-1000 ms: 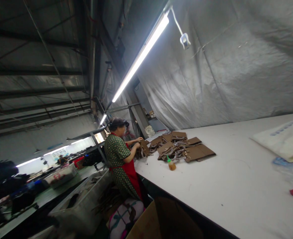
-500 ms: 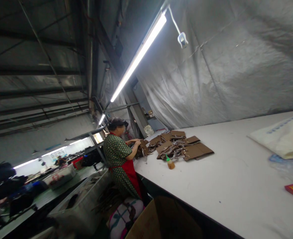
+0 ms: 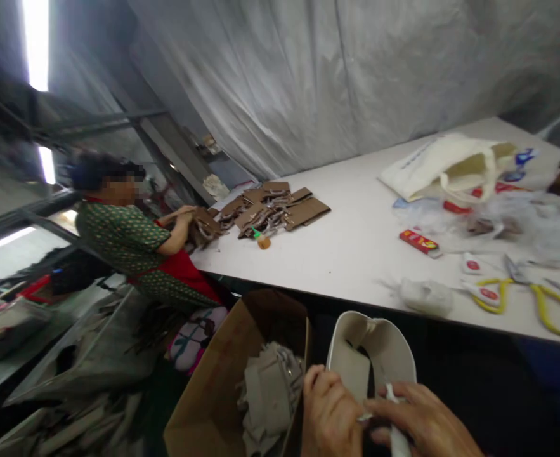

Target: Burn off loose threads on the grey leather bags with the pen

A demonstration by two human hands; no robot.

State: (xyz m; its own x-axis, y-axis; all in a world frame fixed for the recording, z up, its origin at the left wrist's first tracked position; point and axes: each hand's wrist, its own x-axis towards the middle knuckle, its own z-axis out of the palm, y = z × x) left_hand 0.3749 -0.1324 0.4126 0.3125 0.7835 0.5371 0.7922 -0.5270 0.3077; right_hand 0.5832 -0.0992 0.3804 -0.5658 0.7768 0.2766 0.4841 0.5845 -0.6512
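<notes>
A pale beige curved piece (image 3: 398, 346) with a white rim stands up in front of me, beyond the table's near edge. My left hand (image 3: 332, 409) is closed around the lower left side of this piece. In my right hand (image 3: 420, 416), the fingers are closed on a slender white stick-like tool (image 3: 397, 438), its kind unclear. The tool lies against the inner right side of the piece. Something small and shiny shows between the two hands, too blurred to name. The lower part of the piece is hidden by my hands.
A cardboard box (image 3: 203, 406) with grey-beige pieces (image 3: 273, 393) stands at left. On the white table (image 3: 356, 235) lie yellow-handled pliers (image 3: 553, 311), a red packet (image 3: 420, 243), a cloth bag (image 3: 417, 171), a green-capped bottle (image 3: 263, 241) and brown pieces (image 3: 308, 212). A co-worker (image 3: 127, 235) handles brown pieces.
My view has turned down and to the right. Both my hands, the beige curved piece, the box's contents and the pliers have come into view.
</notes>
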